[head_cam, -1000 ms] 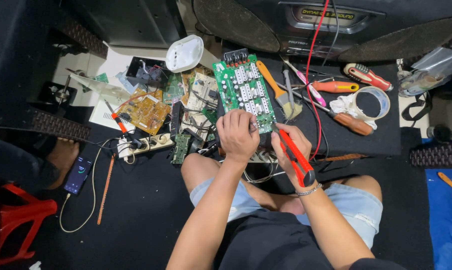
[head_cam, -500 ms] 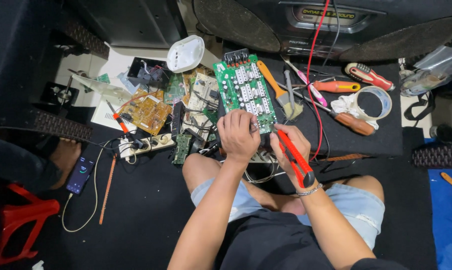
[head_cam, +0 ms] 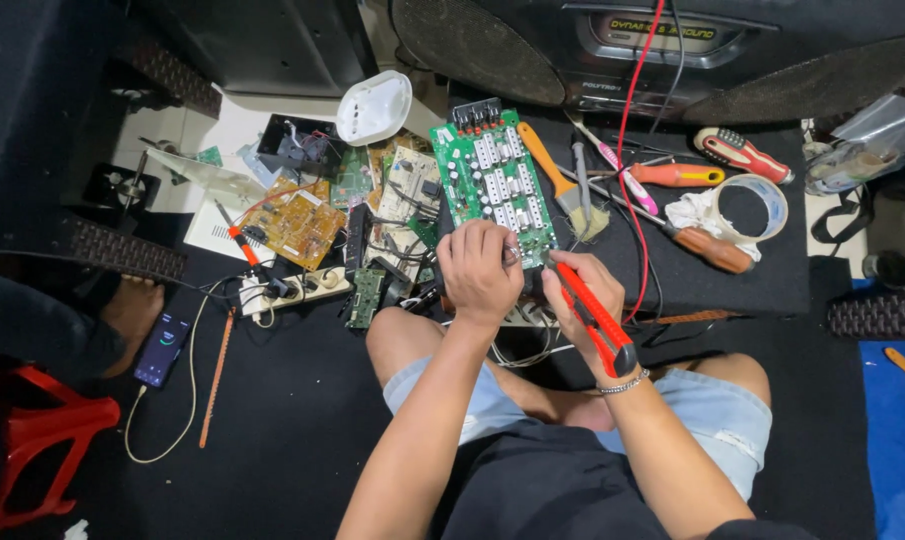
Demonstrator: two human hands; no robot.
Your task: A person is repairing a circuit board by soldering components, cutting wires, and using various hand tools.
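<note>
- Left hand (head_cam: 480, 268): fingers are clamped on the near end of the green board (head_cam: 493, 188), which extends away from them.
- Right hand (head_cam: 582, 300): fingers are closed around a red knife (head_cam: 594, 318); its tip is held at the board's near edge, just beside the left fingers.
- Beyond the right fingers: a brush (head_cam: 562, 190), screwdrivers (head_cam: 710, 249) and a tape roll (head_cam: 757, 205) are seen.
- Left of the left fingers: a yellow board (head_cam: 297, 226) and a power strip (head_cam: 292, 291) are seen.
</note>
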